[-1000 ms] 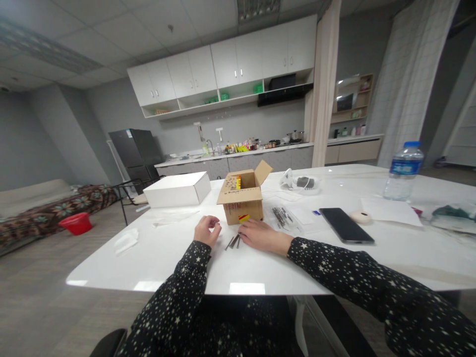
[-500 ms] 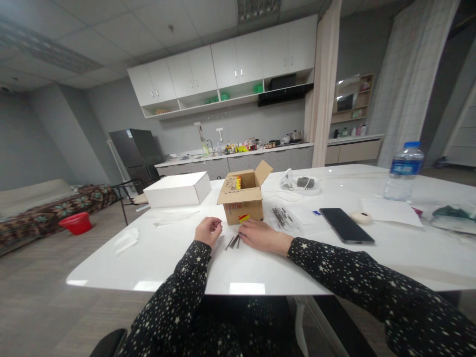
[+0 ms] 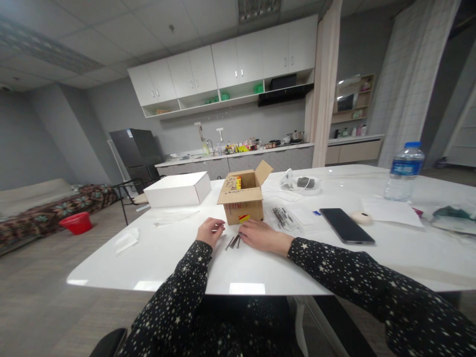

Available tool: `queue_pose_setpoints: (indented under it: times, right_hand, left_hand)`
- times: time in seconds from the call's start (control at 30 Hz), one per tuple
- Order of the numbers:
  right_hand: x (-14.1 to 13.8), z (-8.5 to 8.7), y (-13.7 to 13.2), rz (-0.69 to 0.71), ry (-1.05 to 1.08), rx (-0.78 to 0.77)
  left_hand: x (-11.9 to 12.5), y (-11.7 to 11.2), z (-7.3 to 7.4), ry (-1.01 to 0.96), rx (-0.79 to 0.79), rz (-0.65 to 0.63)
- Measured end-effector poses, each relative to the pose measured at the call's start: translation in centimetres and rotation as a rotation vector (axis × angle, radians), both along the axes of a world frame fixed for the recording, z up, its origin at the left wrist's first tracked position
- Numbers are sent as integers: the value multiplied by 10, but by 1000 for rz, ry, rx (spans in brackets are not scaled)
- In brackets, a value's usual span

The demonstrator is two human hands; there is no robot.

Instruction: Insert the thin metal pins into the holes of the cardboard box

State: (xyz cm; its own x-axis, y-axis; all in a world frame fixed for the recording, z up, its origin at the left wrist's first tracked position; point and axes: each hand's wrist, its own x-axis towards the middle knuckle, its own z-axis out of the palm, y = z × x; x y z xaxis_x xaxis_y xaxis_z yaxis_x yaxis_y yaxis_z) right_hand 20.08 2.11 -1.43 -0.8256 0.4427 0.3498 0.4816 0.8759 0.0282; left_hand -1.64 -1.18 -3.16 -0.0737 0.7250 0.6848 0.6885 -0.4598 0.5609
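Note:
My left hand [image 3: 209, 231] hovers just above the white table [image 3: 156, 258], fingers pinched on a thin dark nail that points right. My right hand [image 3: 261, 235] lies palm down on the table, its fingertips touching a small pile of dark nails [image 3: 233, 241] between the two hands. Right behind the hands stands an open cardboard box [image 3: 242, 199] with its flaps up and a red and yellow label on the front. Both arms wear black sleeves with white stars.
A clear bag of nails [image 3: 283, 216] lies right of the box. A white closed box [image 3: 177, 189] sits at back left, a black phone [image 3: 345, 225] and a water bottle [image 3: 402, 171] to the right. A kitchen counter lines the far wall.
My left hand has shifted slightly toward the nail pile and its fingers have turned the pinched nail. My right hand has stayed still.

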Motion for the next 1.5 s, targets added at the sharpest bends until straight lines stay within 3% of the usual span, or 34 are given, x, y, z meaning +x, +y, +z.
queue_pose_setpoints:
  times: [0.27,0.5,1.5]
  right_hand:
    - [0,-1,1,7,-2,22]
    - [1,0,0,10,7,5]
    - [0,0,0,1,-14,40]
  left_hand:
    - [-2,0,3,-54,11,79]
    - [-1,-3,8,30,-15,146]
    - [0,-2,6,59,-128,78]
